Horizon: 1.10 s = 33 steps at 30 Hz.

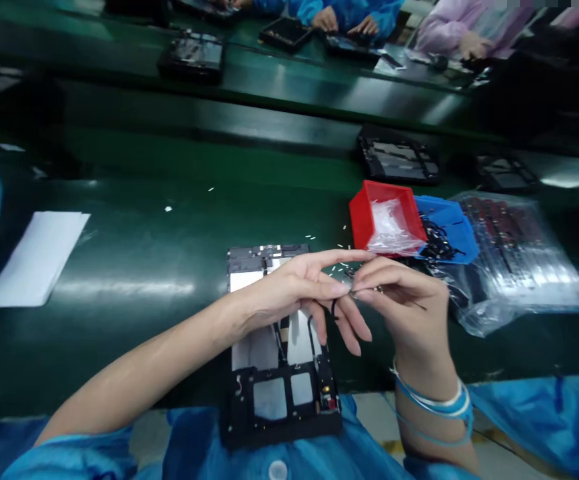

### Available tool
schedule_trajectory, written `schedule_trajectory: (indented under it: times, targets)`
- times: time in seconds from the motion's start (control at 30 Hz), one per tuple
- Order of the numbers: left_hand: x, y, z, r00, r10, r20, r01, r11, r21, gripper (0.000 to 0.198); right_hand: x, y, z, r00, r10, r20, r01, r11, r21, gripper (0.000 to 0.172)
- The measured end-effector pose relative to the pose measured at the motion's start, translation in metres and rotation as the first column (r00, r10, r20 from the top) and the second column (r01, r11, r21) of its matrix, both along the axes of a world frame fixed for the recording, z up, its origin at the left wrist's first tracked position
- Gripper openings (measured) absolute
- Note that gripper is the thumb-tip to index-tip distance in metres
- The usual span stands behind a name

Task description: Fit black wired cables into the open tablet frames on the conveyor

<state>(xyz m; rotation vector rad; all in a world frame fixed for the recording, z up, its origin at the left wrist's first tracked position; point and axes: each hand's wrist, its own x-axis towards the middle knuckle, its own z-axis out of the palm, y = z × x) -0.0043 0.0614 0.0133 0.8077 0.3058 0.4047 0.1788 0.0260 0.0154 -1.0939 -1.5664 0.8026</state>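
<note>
In front of my body lies an opened tablet-like device (pixel 259 357), with pale battery panels, black frame parts and thin black cables. My left hand (pixel 314 287) reaches over its upper right part, thumb and fingers pinched near the fingertips of my right hand (pixel 406 297). Between them is a small part with a short black cable (pixel 334 310) hanging under the left thumb. My right thumb and index finger pinch the small end of this part. Its exact kind is too small to make out, and fingers hide much of it.
Past my right hand stand a red bin (pixel 362 217) with clear plastic bags and a blue bin (pixel 462 230) of small black cables. Clear plastic-wrapped trays (pixel 529 260) lie beyond. White sheets (pixel 36 260) rest at left. More devices (pixel 399 159) and co-workers' hands (pixel 344 23) are across the bench.
</note>
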Motion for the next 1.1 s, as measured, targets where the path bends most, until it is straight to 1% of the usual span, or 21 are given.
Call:
schedule_trajectory:
  times: [0.07,0.1,0.13,0.17,0.2,0.23,0.27,0.3,0.37,0.43,0.6,0.63,0.7,0.77,0.8,0.83,0.87,0.97,1.0,1.03,1.1]
  targets:
    - [-0.025,-0.016,0.0,0.966,0.197,-0.169,-0.17,0.972,0.162,0.057,-0.007,-0.003,0.004,0.998,0.064,0.025,-0.061,0.994,-0.089,0.011]
    - [-0.04,-0.027,-0.002,0.891,0.369,-0.265,-0.281,0.906,0.318,0.049,-0.013,-0.003,0.005,0.993,0.113,0.034,-0.106,0.98,-0.166,0.011]
    - [-0.056,-0.039,-0.006,0.759,0.564,-0.326,-0.364,0.781,0.507,0.042,-0.02,-0.004,0.004,0.983,0.178,0.039,-0.162,0.952,-0.258,0.012]
    - [-0.071,-0.052,-0.011,0.592,0.736,-0.328,-0.378,0.614,0.693,0.035,-0.029,-0.004,0.003,0.967,0.252,0.034,-0.224,0.907,-0.357,0.013]
    - [-0.086,-0.066,-0.017,0.441,0.852,-0.282,-0.326,0.444,0.835,0.031,-0.038,-0.004,0.0,0.944,0.33,0.017,-0.288,0.846,-0.449,0.014]
    - [-0.099,-0.078,-0.025,0.344,0.914,-0.215,-0.236,0.306,0.922,0.029,-0.047,-0.003,-0.004,0.915,0.403,-0.007,-0.346,0.779,-0.523,0.014]
    - [-0.11,-0.091,-0.033,0.303,0.939,-0.159,-0.142,0.21,0.967,0.028,-0.057,-0.003,-0.008,0.887,0.462,-0.028,-0.39,0.715,-0.581,0.015]
    - [-0.118,-0.102,-0.041,0.307,0.943,-0.126,-0.061,0.151,0.987,0.029,-0.066,-0.003,-0.012,0.863,0.504,-0.036,-0.414,0.664,-0.623,0.016]
    - [-0.128,-0.12,-0.056,0.365,0.924,-0.112,0.05,0.101,0.994,0.031,-0.081,-0.003,-0.019,0.838,0.546,-0.008,-0.407,0.615,-0.675,0.018]
    - [-0.132,-0.132,-0.065,0.414,0.902,-0.126,0.118,0.085,0.989,0.033,-0.09,-0.005,-0.022,0.828,0.56,0.044,-0.372,0.606,-0.703,0.02]
    - [-0.128,-0.136,-0.071,0.434,0.887,-0.157,0.152,0.1,0.983,0.032,-0.076,-0.014,-0.009,0.805,0.589,0.066,-0.388,0.609,-0.692,0.016]
    - [-0.126,-0.135,-0.07,0.414,0.896,-0.162,0.137,0.115,0.984,0.032,-0.068,-0.016,-0.007,0.832,0.552,0.062,-0.383,0.652,-0.655,0.013]
    - [-0.119,-0.137,-0.067,0.344,0.923,-0.17,0.09,0.148,0.985,0.034,-0.05,-0.019,-0.007,0.931,0.36,0.062,-0.278,0.809,-0.519,0.01]
    - [-0.111,-0.147,-0.062,0.265,0.953,-0.145,0.009,0.147,0.989,0.029,-0.035,-0.013,-0.013,0.997,0.068,0.03,-0.054,0.937,-0.344,0.011]
    - [-0.107,-0.155,-0.059,0.25,0.956,-0.152,-0.037,0.166,0.985,0.021,-0.03,-0.005,-0.018,0.999,-0.051,-0.004,0.048,0.96,-0.275,0.014]
    - [-0.104,-0.164,-0.057,0.261,0.946,-0.193,-0.079,0.22,0.972,0.018,-0.027,0.005,-0.024,0.992,-0.126,-0.026,0.115,0.962,-0.248,0.015]
    - [-0.102,-0.175,-0.056,0.292,0.918,-0.268,-0.112,0.311,0.944,0.025,-0.027,0.018,-0.029,0.988,-0.15,-0.026,0.139,0.96,-0.243,0.016]
    - [-0.095,-0.206,-0.059,0.42,0.706,-0.57,-0.147,0.673,0.725,0.039,-0.038,0.061,-0.045,0.995,-0.097,0.001,0.094,0.963,-0.252,0.016]
    - [-0.093,-0.215,-0.062,0.443,0.638,-0.629,-0.174,0.75,0.638,0.037,-0.043,0.072,-0.05,0.998,-0.068,0.008,0.068,0.957,-0.282,0.018]
    - [-0.09,-0.222,-0.065,0.464,0.588,-0.663,-0.219,0.801,0.557,0.036,-0.048,0.081,-0.055,0.999,-0.032,-0.003,0.029,0.938,-0.344,0.02]
    - [-0.083,-0.23,-0.07,0.505,0.538,-0.675,-0.356,0.842,0.405,0.039,-0.054,0.089,-0.062,0.999,0.018,-0.03,-0.03,0.884,-0.466,0.023]
